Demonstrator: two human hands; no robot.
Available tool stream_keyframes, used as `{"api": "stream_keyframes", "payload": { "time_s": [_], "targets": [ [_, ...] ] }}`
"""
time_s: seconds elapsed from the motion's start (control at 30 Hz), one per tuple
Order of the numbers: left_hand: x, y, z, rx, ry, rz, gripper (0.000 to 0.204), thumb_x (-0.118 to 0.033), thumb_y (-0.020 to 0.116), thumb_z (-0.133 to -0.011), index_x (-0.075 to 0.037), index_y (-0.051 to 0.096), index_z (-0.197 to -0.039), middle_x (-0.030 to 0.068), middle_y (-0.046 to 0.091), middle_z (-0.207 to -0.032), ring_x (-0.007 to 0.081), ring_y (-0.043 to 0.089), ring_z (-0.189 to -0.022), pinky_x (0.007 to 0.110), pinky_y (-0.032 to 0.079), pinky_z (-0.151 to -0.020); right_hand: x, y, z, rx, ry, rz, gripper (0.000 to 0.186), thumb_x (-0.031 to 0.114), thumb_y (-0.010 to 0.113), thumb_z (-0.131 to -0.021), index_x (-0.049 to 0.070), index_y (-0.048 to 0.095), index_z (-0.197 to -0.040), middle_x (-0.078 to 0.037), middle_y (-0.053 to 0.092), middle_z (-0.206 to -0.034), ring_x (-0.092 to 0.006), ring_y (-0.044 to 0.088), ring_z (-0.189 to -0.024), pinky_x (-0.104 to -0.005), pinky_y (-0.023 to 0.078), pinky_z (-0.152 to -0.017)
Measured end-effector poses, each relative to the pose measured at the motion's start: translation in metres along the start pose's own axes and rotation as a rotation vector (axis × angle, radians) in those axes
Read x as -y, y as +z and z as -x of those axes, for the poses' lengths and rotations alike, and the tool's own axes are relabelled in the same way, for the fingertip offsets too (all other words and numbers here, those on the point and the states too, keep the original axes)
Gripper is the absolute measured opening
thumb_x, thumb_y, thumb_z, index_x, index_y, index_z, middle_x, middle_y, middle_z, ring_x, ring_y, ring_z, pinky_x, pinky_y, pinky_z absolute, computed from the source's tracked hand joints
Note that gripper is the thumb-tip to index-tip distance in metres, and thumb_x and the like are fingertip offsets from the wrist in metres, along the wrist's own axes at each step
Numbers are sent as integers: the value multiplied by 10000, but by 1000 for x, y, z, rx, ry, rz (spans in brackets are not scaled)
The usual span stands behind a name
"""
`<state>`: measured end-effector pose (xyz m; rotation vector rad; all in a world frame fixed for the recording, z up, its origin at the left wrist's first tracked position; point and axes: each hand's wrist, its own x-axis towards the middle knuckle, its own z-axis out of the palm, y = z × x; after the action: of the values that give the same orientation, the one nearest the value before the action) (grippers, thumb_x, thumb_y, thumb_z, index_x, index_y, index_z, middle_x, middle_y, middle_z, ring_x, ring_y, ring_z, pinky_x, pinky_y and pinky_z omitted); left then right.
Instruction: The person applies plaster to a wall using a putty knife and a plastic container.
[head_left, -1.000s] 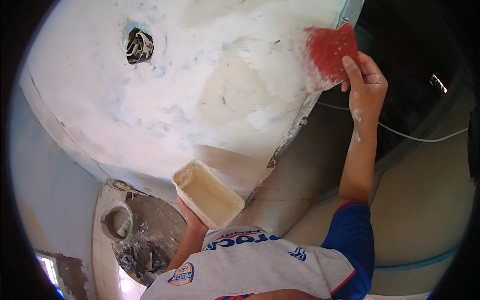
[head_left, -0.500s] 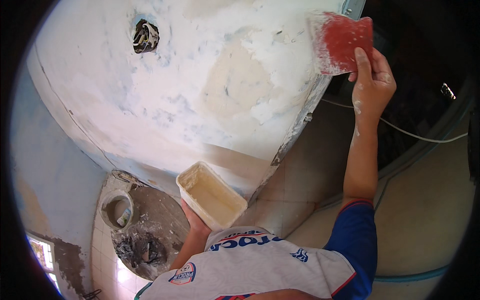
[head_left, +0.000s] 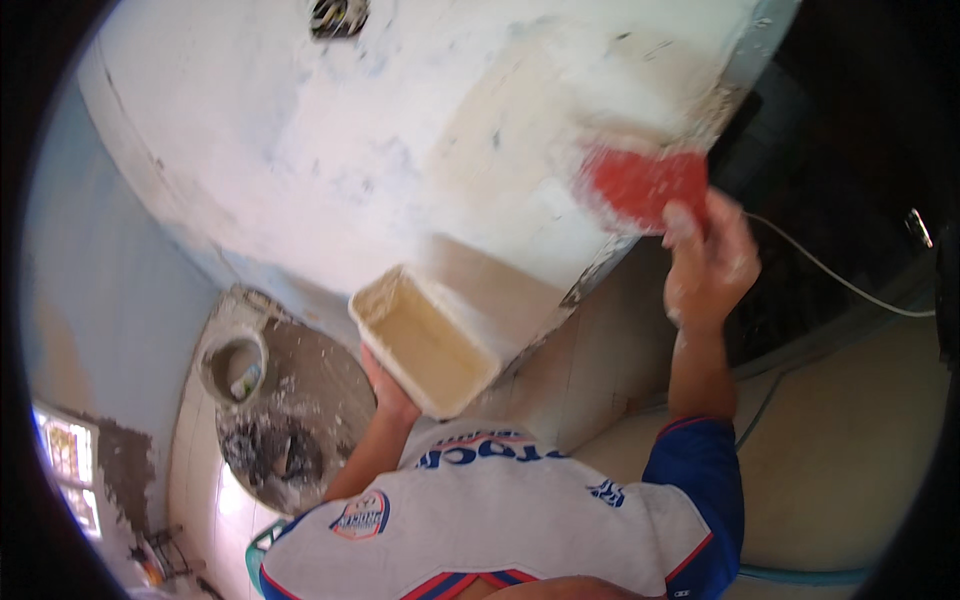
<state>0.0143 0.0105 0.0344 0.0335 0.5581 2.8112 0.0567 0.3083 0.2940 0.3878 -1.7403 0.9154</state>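
My right hand (head_left: 708,260) grips a red flat putty spreader (head_left: 645,188) by its near edge, thumb on top. The spreader's far edge is coated with whitish putty and lies against the white wall (head_left: 290,170), close to its right edge; motion blurs it slightly. In my left hand (head_left: 388,388) is a white rectangular tub (head_left: 468,392), held from its left side and below. Pale cream putty covers its bottom, and smears cling to its inner sides. Beige damp-looking patches and small dark marks show on the wall in front of me.
An open hole with wires (head_left: 340,18) sits high on the wall. Down at the left, a bucket (head_left: 265,368) and a crumpled dark heap (head_left: 262,450) lie on a round, spattered surface (head_left: 335,400). A pale cable (head_left: 825,270) runs across the dark opening at right.
My right hand has moved the spreader down and slightly left along the wall's right edge. My view has shifted upward objects higher in the picture; the tub remains in my left hand.
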Motion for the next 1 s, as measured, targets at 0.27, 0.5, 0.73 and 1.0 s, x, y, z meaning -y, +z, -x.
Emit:
{"api": "stream_keyframes", "payload": {
  "time_s": [0.27,0.5,0.73,1.0],
  "targets": [
    [-5,11,-29,-2,-83,-29,892,-764,167,-968,-118,361,-1552,149,453,-1528,336,456,-1385,484,363,-1166,6,24,84,392,-539,97,340,-31,788,-704,99,735,-1013,-86,711,-1038,-279,639,-972,-345,570,-779],
    [-8,-1,-45,352,-190,237,875,-757,213,-965,-116,403,-1530,131,489,-1497,311,497,-1342,469,396,-1140,29,26,53,774,-725,50,301,-23,804,-659,17,748,-952,-152,708,-1056,-326,658,-1011,-376,608,-789],
    [-3,-2,-63,322,-308,127,779,-681,269,-999,-110,460,-1493,109,549,-1437,261,549,-1274,437,441,-1092,46,54,49,1121,-682,71,247,52,713,-696,-91,705,-897,-169,673,-1068,-357,636,-1098,-388,601,-852],
    [5,10,-67,389,-264,126,753,-656,281,-1008,-98,465,-1479,120,564,-1406,266,569,-1249,454,466,-1083,49,79,62,1117,-564,129,205,36,699,-710,-73,705,-883,-141,670,-1048,-313,620,-1114,-361,591,-854]
  ]
}}
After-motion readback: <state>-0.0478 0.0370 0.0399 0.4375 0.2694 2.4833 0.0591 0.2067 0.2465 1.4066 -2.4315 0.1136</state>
